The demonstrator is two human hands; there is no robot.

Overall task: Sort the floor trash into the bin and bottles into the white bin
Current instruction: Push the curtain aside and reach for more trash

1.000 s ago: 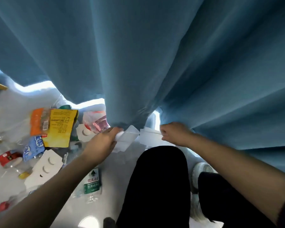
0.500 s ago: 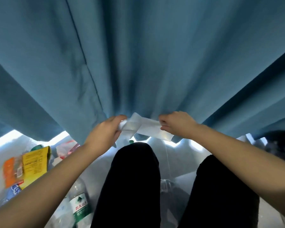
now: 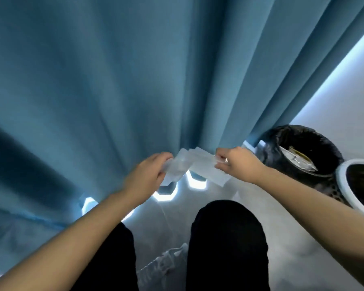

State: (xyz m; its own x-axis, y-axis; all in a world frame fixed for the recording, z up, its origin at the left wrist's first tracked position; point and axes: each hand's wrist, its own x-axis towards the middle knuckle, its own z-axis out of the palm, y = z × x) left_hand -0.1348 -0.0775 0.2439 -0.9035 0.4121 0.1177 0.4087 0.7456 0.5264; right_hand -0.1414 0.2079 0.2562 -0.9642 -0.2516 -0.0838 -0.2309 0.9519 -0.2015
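Item, far left and across the far side: blue curtain point(image 3: 93, 91), hanging in heavy folds to the floor, with daylight showing under its hem. Item: left hand point(image 3: 146, 177), fingers curled, pinching the left end of the flat white packaging point(image 3: 200, 168), several thin pale sheets held in the air just in front of the curtain. Item: right hand point(image 3: 239, 164), fingers curled, pinching the right end of the same sheets. Item, just right of that hand: black-lined bin point(image 3: 269, 148), already holding a crumpled foil wrapper point(image 3: 298, 161). Item, near right, touching or just beside it: white bin point(image 3: 343, 181); its inside is dark and the contents cannot be told. Progress, judged: some trash is binned; the sheets are lifted but not yet dropped, and the lined bin is the likely place for them. Left to do: a clear crumpled plastic piece point(image 3: 164, 265) lies on the floor between the black trousers point(image 3: 227, 238). Surface: glossy pale grey floor point(image 3: 225, 192), reflecting the light. Room: plain pale wall point(image 3: 349, 97), far right.
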